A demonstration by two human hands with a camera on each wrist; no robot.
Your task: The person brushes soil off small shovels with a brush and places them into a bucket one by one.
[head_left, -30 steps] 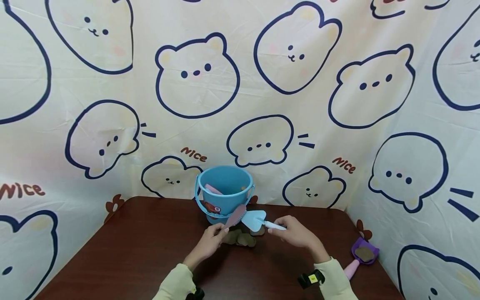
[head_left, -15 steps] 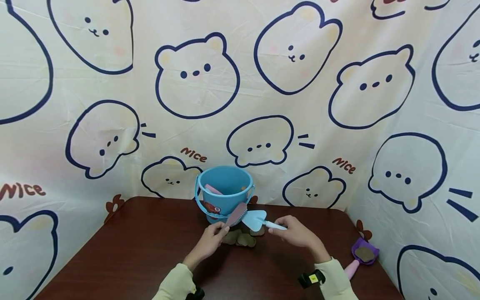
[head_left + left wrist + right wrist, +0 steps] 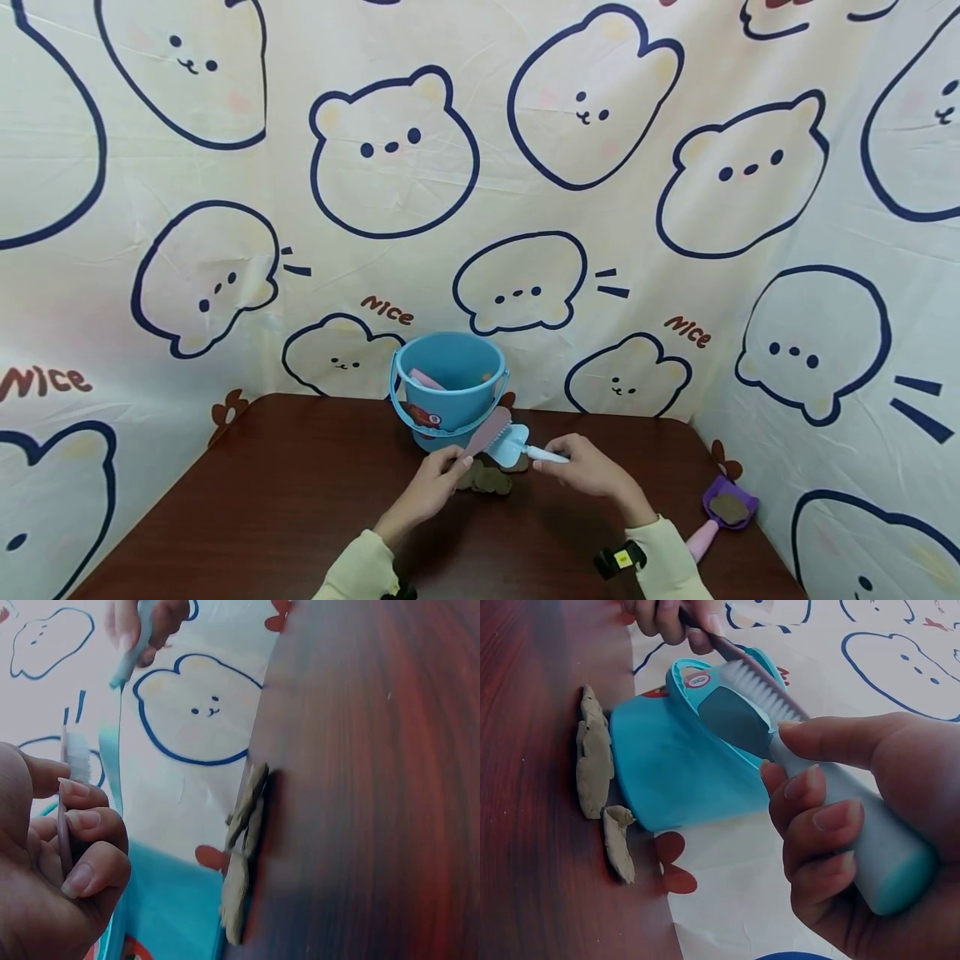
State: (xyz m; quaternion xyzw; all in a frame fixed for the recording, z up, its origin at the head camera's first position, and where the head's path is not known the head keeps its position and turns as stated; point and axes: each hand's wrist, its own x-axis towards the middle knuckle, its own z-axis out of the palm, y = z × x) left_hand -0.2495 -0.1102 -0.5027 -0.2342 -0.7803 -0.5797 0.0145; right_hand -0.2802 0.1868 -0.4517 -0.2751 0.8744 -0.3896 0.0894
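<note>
My left hand [image 3: 427, 490] grips a mauve brush [image 3: 491, 428] by its handle; its white bristles [image 3: 757, 688] face the shovel. In my right hand [image 3: 591, 470] is a light blue toy shovel [image 3: 509, 446], gripped by its pale handle [image 3: 862, 825] with the thumb near the blade. Brush and blade overlap in the head view, and the bristles lie close along the blade in the right wrist view; contact is hard to tell. Below both tools, several flat greyish-brown clay-like pieces [image 3: 491, 481] lie on the table in front of a blue bucket [image 3: 450, 400].
The bucket stands at the table's back edge, its handle hanging forward, with a pink object [image 3: 426, 379] inside. At the right edge of the brown table [image 3: 285, 492] lies a purple scoop [image 3: 742, 522] bearing a brownish lump [image 3: 729, 508]. A bear-print cloth [image 3: 525, 200] hangs behind.
My left hand has shifted right with the brush, which now covers more of the shovel blade. The blade has tilted and moved slightly down. The bucket and clay-like pieces stay put.
</note>
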